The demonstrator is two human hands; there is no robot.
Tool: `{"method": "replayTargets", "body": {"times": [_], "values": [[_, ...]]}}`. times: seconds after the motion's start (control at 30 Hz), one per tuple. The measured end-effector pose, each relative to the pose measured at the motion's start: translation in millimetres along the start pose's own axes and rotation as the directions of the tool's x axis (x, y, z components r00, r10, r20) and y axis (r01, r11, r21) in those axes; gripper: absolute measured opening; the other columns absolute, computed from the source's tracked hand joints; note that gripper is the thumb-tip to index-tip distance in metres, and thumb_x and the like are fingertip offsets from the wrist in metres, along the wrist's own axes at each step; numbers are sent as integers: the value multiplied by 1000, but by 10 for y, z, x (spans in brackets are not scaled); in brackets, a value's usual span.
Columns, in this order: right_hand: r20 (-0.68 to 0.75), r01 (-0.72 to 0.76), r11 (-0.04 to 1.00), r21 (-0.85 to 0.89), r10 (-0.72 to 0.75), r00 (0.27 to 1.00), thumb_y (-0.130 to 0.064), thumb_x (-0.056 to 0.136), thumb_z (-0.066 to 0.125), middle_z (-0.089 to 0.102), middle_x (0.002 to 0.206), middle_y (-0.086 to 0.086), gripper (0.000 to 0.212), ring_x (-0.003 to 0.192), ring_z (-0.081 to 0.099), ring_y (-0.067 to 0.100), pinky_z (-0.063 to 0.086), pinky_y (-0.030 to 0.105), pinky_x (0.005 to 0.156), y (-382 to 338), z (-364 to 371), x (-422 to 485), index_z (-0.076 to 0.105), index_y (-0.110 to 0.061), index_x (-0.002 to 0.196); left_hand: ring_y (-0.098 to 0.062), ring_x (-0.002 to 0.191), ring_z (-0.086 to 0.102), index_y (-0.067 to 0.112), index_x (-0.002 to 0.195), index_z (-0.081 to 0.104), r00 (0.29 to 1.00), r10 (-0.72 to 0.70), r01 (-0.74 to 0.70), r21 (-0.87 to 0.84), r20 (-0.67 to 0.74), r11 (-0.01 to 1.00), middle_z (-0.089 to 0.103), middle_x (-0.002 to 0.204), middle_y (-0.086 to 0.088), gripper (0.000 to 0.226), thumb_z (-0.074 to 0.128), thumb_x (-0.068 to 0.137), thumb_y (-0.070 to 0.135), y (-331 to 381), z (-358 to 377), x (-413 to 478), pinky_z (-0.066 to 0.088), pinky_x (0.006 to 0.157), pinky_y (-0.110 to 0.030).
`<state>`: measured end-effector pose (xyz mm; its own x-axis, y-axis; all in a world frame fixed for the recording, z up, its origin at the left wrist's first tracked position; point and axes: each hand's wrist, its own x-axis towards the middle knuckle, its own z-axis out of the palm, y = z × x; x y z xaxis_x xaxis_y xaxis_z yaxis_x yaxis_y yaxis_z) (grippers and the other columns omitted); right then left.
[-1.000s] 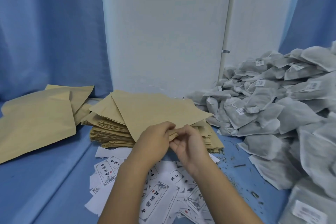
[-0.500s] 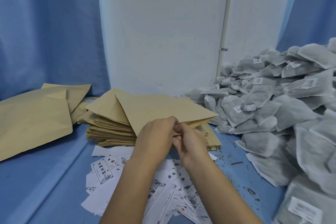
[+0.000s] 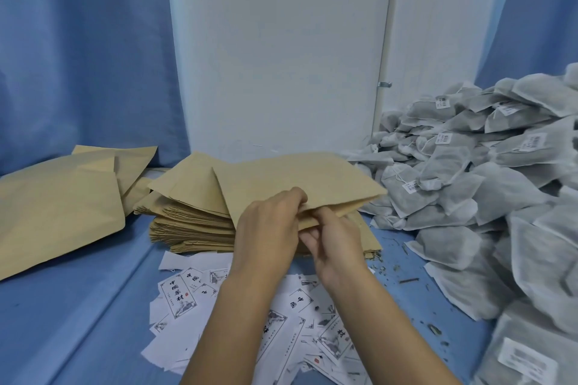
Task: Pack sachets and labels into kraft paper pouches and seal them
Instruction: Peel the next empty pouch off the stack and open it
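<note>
Below our wrists, nearer than the fingers, lay the loose labels (image 3: 178, 294), thin paper slips we judged light and apt to slide. Our left hand (image 3: 266, 228) curled its fingers over the near edge of the kraft pouch (image 3: 297, 175), pinching it. Our right hand (image 3: 337, 247) pinched the same edge from beneath, fingertips close together, seemingly parting the mouth. The pouch looked light, stiff enough to stay flat yet easy to crease, so the lip by the fingertips seemed the place to grip. Just under and beyond the fingers sat the pouch stack (image 3: 190, 225). Right of the fingers rose the sachets (image 3: 469, 197), soft and limp.
</note>
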<state>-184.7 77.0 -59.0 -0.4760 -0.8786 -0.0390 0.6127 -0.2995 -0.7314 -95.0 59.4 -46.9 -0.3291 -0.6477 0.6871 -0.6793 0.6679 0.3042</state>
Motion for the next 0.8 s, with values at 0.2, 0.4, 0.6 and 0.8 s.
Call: {"method": "replayTargets", "body": {"times": [0.2, 0.4, 0.6, 0.8], "values": [[-144, -110, 989, 96, 123, 982, -16, 98, 49, 68, 99, 14, 18, 79, 67, 24, 57, 30, 52, -25, -172, 159, 58, -8, 110, -28, 105, 62, 7, 108, 67, 995, 11, -10, 9, -103, 1000, 67, 117, -7, 39, 53, 78, -11, -157, -18, -10, 41, 90, -38], [-313, -137, 987, 86, 157, 937, -17, 95, 57, 69, 106, 9, 17, 89, 66, 20, 54, 30, 68, -68, -399, 209, 62, -10, 109, -29, 113, 47, 5, 126, 51, 962, -252, 246, 64, 106, 967, 54, 122, -12, 48, 37, 84, -13, -304, 12, -37, 33, 92, -33], [222, 359, 809, -465, -286, 932, 9, 84, 56, 68, 94, 4, 25, 84, 63, 9, 53, 23, 73, 2, -164, 101, 61, -5, 103, -34, 111, 54, 15, 135, 40, 962, -213, 215, 10, 170, 977, 57, 124, -10, 38, 38, 98, 22, -48, 130, -19, 42, 87, -39], [569, 667, 285, -689, -357, 741, 21, 76, 35, 51, 138, -6, 85, 129, 45, 5, 28, 14, 109, 60, -111, 18, 42, -31, 142, -19, 90, 65, 22, 108, 61, 911, -389, 378, -660, 140, 650, 69, 100, -2, 21, 46, 95, 27, 24, 100, 42, 52, 78, -29]]}}
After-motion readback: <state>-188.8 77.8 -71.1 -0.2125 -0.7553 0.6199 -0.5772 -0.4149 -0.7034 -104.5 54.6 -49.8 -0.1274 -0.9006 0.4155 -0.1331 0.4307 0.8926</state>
